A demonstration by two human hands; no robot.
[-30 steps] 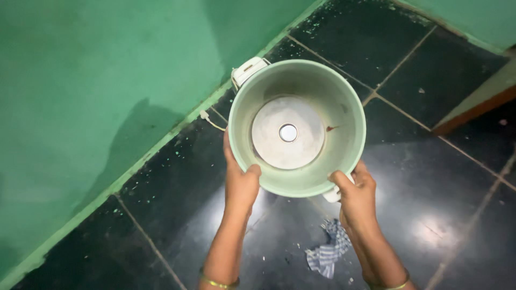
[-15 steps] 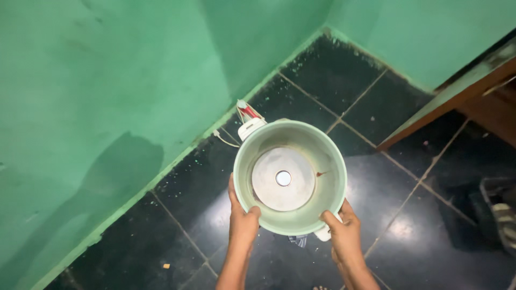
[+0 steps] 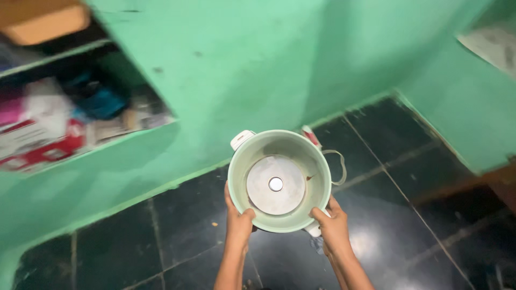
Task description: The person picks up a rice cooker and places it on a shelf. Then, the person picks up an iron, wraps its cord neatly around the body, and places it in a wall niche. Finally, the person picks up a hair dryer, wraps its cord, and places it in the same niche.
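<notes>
I hold a pale green round cooker body (image 3: 279, 180) above the floor, its open top facing me. Inside is a grey metal heating plate (image 3: 276, 185) with a shiny knob at its centre. My left hand (image 3: 239, 220) grips the near left rim, thumb over the edge. My right hand (image 3: 333, 228) grips the near right rim by a white handle. A second white handle (image 3: 242, 138) sticks out at the far left. A thin cord (image 3: 337, 164) loops off the right side.
Dark tiled floor (image 3: 177, 241) lies below, with green walls (image 3: 258, 70) behind and to the right. A wall niche (image 3: 64, 118) at upper left holds boxes and cloth. A bit of cloth (image 3: 318, 244) lies on the floor under my right hand.
The view has risen and pulled back from the floor, so the wall niche now shows. The cooker body stays gripped in both hands, looking smaller and lower in view.
</notes>
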